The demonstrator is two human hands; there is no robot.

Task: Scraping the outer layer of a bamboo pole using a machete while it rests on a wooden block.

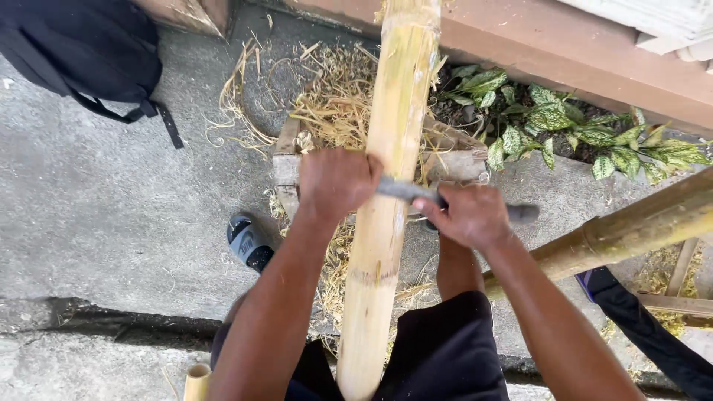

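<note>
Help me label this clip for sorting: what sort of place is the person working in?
Probably an outdoor work spot beside a building. The ground is bare concrete strewn with bamboo shavings, leafy plants grow along a wall base, and both hands draw a blade across a bamboo pole.

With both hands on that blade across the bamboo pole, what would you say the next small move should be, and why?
Probably one steady pull of the blade toward the body along the bamboo pole. The left hand and right hand grip its two ends, it lies across the pole, and shavings lie piled around the wooden block beyond.
</note>
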